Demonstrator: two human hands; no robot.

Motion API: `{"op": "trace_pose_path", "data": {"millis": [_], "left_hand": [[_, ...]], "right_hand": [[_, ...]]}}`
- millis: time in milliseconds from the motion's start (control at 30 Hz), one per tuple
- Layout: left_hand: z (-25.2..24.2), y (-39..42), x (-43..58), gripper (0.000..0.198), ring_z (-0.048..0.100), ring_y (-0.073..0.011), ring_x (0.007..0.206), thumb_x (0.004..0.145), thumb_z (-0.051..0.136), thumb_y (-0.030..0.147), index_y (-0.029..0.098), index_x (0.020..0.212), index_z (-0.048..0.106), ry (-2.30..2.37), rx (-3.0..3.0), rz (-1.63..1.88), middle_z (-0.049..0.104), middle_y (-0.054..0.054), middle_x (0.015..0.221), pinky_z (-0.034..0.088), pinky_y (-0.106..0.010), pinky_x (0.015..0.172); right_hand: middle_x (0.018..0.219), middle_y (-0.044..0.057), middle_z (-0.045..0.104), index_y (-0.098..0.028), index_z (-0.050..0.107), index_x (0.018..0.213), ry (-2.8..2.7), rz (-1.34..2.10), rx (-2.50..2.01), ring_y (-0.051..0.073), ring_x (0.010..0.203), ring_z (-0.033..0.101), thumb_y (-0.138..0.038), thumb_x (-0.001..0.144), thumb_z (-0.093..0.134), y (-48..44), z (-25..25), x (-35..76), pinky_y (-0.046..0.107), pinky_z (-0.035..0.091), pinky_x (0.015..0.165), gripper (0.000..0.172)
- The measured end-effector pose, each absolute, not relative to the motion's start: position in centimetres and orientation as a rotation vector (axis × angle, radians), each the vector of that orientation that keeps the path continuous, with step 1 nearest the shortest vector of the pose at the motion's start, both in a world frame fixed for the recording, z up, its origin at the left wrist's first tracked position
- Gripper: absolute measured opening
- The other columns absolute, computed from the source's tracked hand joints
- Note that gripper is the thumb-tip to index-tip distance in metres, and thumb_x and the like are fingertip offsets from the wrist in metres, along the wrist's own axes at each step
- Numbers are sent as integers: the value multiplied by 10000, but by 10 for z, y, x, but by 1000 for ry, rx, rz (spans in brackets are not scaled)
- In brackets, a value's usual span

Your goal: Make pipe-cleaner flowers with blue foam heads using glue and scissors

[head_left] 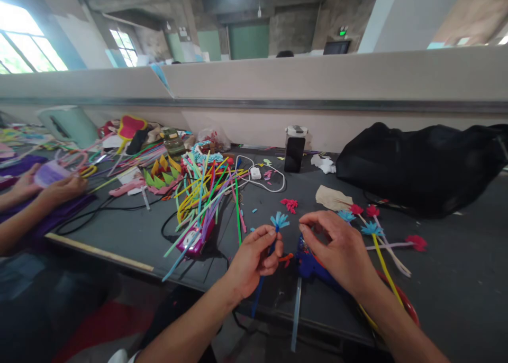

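Note:
My left hand (pixel 252 260) pinches a light blue paper-like flower (pixel 280 220) just below its head, and a dark blue stem (pixel 257 297) runs down beneath the fingers. To its right, my right hand (pixel 343 249) has thumb and forefinger brought together; whatever may be between them is too small to make out. Under that hand lies a blue glue gun (pixel 311 265), partly covered, with a clear glue stick (pixel 296 310) reaching past the table edge. Beyond the right wrist rest several stemmed flowers, among them a red flower (pixel 416 242) and a blue flower (pixel 372 228).
Red scraps (pixel 289 205) lie ahead of my hands. A pile of coloured pipe cleaners (pixel 204 193) covers a purple box (pixel 194 241) at left. A phone (pixel 294 154), white cable (pixel 283 180) and black bag (pixel 413 167) stand farther back. Another person's hands (pixel 59 193) work at far left.

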State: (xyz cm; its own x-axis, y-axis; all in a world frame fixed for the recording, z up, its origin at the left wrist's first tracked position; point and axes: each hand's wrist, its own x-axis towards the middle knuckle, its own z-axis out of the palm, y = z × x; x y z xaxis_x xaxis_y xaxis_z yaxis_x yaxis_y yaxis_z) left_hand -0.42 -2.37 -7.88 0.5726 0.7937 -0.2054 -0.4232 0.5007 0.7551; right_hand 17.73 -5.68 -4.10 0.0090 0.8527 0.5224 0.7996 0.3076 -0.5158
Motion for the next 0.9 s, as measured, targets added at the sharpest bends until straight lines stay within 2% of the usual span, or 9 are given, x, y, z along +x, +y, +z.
{"op": "trace_pose_path", "data": {"millis": [400, 600, 767, 900], "left_hand": [[-71, 5, -22, 263, 276, -7, 402, 752, 723, 343, 143, 824, 569, 727, 716, 1105, 463, 67, 597, 166, -138, 362], [-76, 8, -24, 287, 280, -6, 404, 738, 730, 364, 142, 836, 577, 724, 717, 1119, 465, 66, 605, 151, -145, 368], [-77, 9, -27, 281, 301, -5, 416, 753, 718, 372, 148, 837, 570, 739, 709, 1225, 470, 64, 632, 154, -142, 374], [-77, 9, -27, 255, 286, -8, 413, 772, 694, 359, 152, 837, 561, 749, 716, 1255, 462, 68, 625, 150, -146, 373]], "right_hand": [[868, 3, 692, -234, 667, 903, -2039, 264, -1775, 161, 853, 619, -217, 867, 506, -15, -70, 168, 271, 439, 755, 165], [865, 24, 707, -230, 696, 856, -2291, 298, -1767, 168, 864, 641, -188, 852, 524, 10, -74, 142, 248, 431, 693, 177], [1024, 57, 696, -212, 660, 1041, -2339, 259, -1809, 182, 970, 636, -219, 936, 460, 38, -70, 127, 291, 471, 776, 225], [1154, 73, 630, -172, 590, 1169, -2405, 276, -1792, 194, 1001, 621, -333, 939, 542, 68, -71, 111, 401, 516, 851, 285]]}}
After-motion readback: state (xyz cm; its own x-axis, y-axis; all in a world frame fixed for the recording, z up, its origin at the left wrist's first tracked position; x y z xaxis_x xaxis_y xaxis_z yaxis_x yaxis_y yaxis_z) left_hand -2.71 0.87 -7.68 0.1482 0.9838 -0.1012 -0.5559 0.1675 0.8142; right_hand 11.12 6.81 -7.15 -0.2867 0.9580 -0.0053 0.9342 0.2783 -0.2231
